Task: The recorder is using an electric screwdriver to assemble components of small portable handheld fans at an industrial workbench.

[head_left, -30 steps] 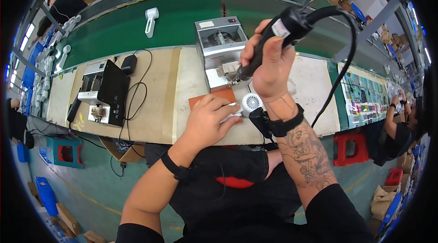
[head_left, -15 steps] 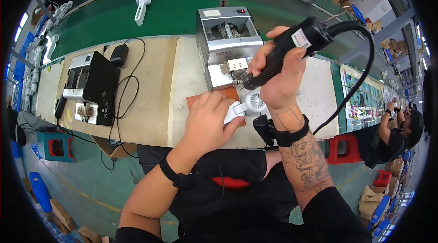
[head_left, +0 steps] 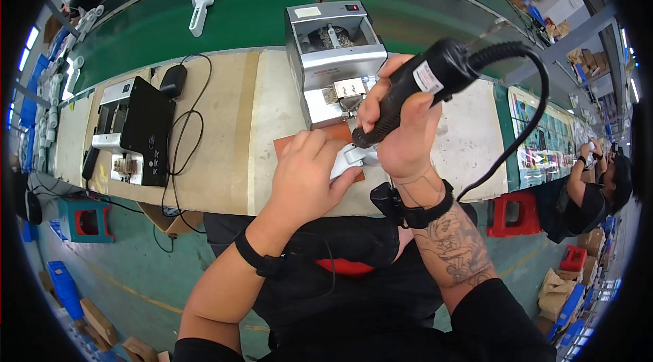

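Observation:
My right hand [head_left: 406,141] is wrapped round a black electric screwdriver [head_left: 445,66], tilted with its tip down to the left. That tip is at a small white handheld fan [head_left: 349,158], by its neck; whether it touches cannot be made out. My left hand [head_left: 305,175] grips the fan's white handle and presses it on a reddish-brown mat [head_left: 282,143]. My right hand hides most of the fan's round head. Just beyond stands a silver screw feeder [head_left: 338,59] with loose screws in its open top.
A second screw feeder [head_left: 139,134], black-sided, stands at the left with a black power adapter [head_left: 173,81] and cable. Another white fan [head_left: 199,11] lies on the green conveyor belt [head_left: 258,8]. The screwdriver's cable [head_left: 527,137] loops down at the right. A co-worker [head_left: 592,185] sits at far right.
My right hand has brought the screwdriver down and left, from beside the feeder's front to the fan. The fan's head, visible before, is now mostly covered. My left hand keeps its grip.

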The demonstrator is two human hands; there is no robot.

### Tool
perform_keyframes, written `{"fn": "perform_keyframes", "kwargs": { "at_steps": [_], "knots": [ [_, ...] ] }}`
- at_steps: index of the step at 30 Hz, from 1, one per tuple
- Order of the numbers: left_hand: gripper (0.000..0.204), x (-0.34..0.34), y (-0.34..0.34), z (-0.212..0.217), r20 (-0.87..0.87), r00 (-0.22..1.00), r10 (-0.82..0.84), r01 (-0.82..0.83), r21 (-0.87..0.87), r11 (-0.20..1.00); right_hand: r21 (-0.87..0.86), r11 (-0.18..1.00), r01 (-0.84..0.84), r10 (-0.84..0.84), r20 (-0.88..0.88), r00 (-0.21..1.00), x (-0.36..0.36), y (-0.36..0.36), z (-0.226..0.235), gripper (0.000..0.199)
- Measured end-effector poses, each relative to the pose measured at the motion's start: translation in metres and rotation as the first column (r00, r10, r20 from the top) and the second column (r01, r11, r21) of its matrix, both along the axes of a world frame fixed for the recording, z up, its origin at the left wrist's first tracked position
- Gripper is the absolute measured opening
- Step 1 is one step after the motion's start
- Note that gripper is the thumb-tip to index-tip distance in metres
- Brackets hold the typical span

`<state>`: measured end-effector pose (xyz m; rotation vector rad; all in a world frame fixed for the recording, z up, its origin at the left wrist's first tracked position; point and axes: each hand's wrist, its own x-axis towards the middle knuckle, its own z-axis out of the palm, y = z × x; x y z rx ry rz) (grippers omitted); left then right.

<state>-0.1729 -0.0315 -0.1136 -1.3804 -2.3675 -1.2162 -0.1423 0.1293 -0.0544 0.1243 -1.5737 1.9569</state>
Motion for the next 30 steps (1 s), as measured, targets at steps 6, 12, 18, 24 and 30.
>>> {"fn": "perform_keyframes", "kwargs": {
  "at_steps": [6, 12, 18, 24, 30],
  "knots": [
    [0.048, -0.002, -0.002, 0.005, -0.007, 1.000, 0.003, -0.003, -0.023, 1.000, 0.066, 0.996, -0.052, 0.047, 0.071, 0.996, 0.001, -0.008, 0.011, 0.083],
    [0.044, 0.003, -0.004, 0.007, -0.024, 0.999, 0.022, -0.022, -0.014, 1.000, 0.065, 0.991, -0.116, 0.106, 0.136, 0.985, 0.002, -0.009, 0.017, 0.084],
    [0.042, 0.002, -0.003, 0.005, -0.037, 0.999, 0.015, -0.014, 0.014, 1.000, 0.088, 0.986, 0.140, -0.128, -0.128, 0.983, -0.035, 0.010, 0.031, 0.079],
    [0.040, 0.004, -0.004, 0.003, -0.014, 0.999, 0.030, -0.031, -0.028, 0.999, 0.061, 0.995, 0.074, -0.071, -0.062, 0.996, -0.032, 0.008, 0.018, 0.063],
    [0.039, -0.001, -0.002, 0.002, -0.019, 1.000, 0.024, -0.025, -0.022, 0.999, -0.031, 0.998, 0.052, -0.055, -0.077, 0.996, 0.011, 0.008, 0.019, 0.064]
  ]
}}
